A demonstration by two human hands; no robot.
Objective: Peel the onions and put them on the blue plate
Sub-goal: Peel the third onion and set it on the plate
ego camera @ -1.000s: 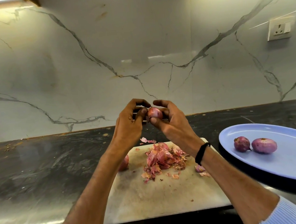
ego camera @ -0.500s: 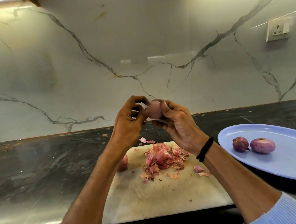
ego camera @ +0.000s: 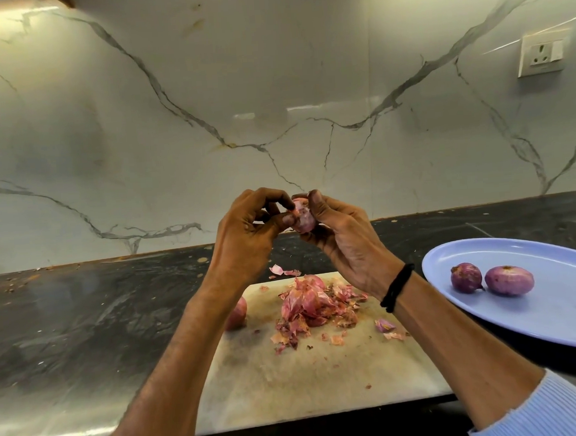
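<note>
My right hand [ego camera: 345, 244] holds the onion [ego camera: 303, 218] in a narrow grip; my left hand [ego camera: 247, 240] pinches its skin [ego camera: 293, 211]. If I pull hard, the onion may slip and fall on the counter [ego camera: 83, 314].

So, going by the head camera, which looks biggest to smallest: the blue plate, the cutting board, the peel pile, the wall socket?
1. Cutting board
2. Blue plate, partly cut off by the frame edge
3. Peel pile
4. Wall socket, farther from the camera, so its true size is unsure
</note>
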